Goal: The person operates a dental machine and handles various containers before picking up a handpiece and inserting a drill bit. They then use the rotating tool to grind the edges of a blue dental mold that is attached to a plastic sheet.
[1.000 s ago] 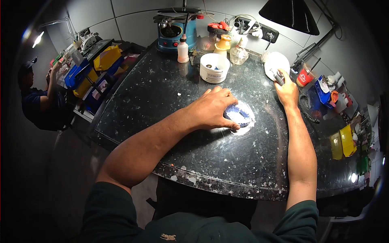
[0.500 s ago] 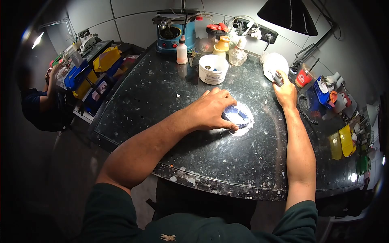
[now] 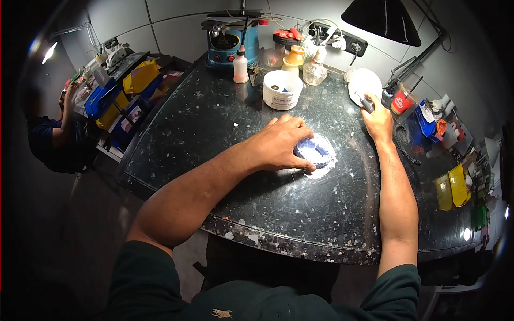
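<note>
My left hand (image 3: 284,143) curves round the left side of a blue oval piece (image 3: 306,150), thumb at the near edge and fingers at the far edge. White wet-looking material (image 3: 324,155) fills its middle and lies on the table around it, brightly lit. My right hand (image 3: 378,119) is closed on a dark-handled tool (image 3: 367,103), whose far end reaches into or against a white bowl (image 3: 365,84). The tool's tip cannot be made out. Beyond my left hand stands a white tub (image 3: 282,91) with small items in it.
A blue machine (image 3: 233,45), a squeeze bottle (image 3: 241,67) and a glass bottle (image 3: 315,72) line the back. A black lamp (image 3: 381,21) hangs over the right. A red cup (image 3: 402,100) and yellow bins (image 3: 458,184) stand right. Another person (image 3: 51,131) sits at left.
My right hand and the tool have shifted very slightly at the bowl. My left hand stays in place on the blue oval piece.
</note>
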Available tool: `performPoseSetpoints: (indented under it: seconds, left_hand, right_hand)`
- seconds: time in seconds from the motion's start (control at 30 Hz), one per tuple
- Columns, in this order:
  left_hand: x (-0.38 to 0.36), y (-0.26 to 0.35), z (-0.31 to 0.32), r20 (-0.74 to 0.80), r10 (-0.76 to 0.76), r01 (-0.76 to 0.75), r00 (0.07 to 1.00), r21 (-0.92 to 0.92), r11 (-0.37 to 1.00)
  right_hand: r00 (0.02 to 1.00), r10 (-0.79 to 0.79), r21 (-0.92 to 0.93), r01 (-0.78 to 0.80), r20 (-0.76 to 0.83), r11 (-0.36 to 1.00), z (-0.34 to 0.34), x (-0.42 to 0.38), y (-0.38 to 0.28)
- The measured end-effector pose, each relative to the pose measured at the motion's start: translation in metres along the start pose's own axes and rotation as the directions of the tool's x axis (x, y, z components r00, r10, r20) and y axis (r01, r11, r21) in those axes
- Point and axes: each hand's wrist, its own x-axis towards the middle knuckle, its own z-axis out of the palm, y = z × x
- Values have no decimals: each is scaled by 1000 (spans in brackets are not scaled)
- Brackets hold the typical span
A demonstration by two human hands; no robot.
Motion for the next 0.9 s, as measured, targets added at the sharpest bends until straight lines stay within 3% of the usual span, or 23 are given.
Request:
performPoseSetpoints:
  seconds: [0.47,0.67,0.77,0.9]
  left_hand:
    - [-1,2,-2,-6,2,-2,1000,3,1000]
    - [0,1,-1,-2,27,-27,1000,-16,1000]
    - [0,2,-1,-9,9,-9,1000,3,1000]
    - [0,4,-3,-6,19,-20,1000,-33,999]
  right_hand:
    - [998,-29,-26,28,-47,999,1,-1,0]
    - [997,70,-53,-69,29,996,-4,0,-4]
    - [997,39,-45,-42,-66,998,1,2,2]
    - [984,109,-66,-119,-140,991,-3,8,11]
